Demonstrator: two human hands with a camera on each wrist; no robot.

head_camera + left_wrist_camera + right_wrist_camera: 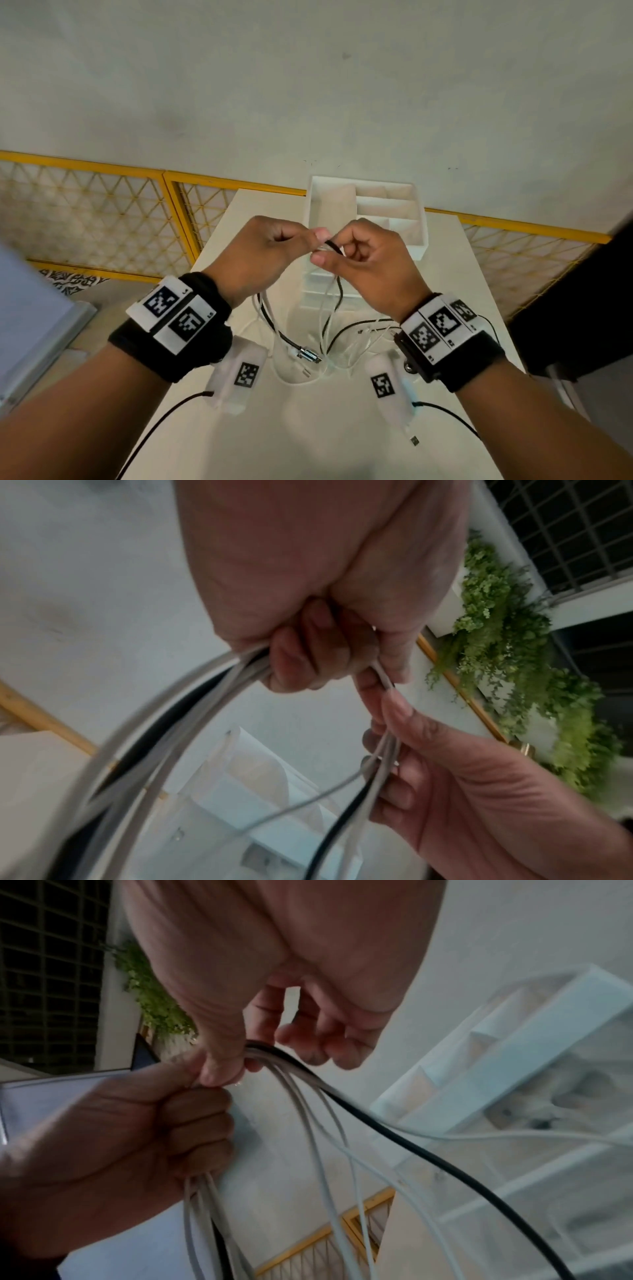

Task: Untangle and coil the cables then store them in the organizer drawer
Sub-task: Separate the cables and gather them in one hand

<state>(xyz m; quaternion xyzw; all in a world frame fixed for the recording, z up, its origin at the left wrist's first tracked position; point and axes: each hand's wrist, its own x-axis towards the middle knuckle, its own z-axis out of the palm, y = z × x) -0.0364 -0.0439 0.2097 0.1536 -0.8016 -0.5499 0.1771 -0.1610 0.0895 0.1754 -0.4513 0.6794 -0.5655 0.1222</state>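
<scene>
Both hands are raised above the middle of the counter (455,274), the left hand (260,253) fisted round a bundle of white cables (192,696) and one black cable (411,1139), the right hand (373,263) pinching the same strands just beside it. Loose ends trail in a tangle (329,342) on the counter, near the organizer drawer (419,219) at the far edge. Pulling hard could tighten the knots or drag the plugs off the near edge.

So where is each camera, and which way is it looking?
Head: worn up high, looking down at the table; shows both arms, left hand and right hand.
Left wrist: looks along the left hand at the cables in its grip.
Right wrist: looks along the right hand at the same cables.
All three share the cables and the white drawer.
</scene>
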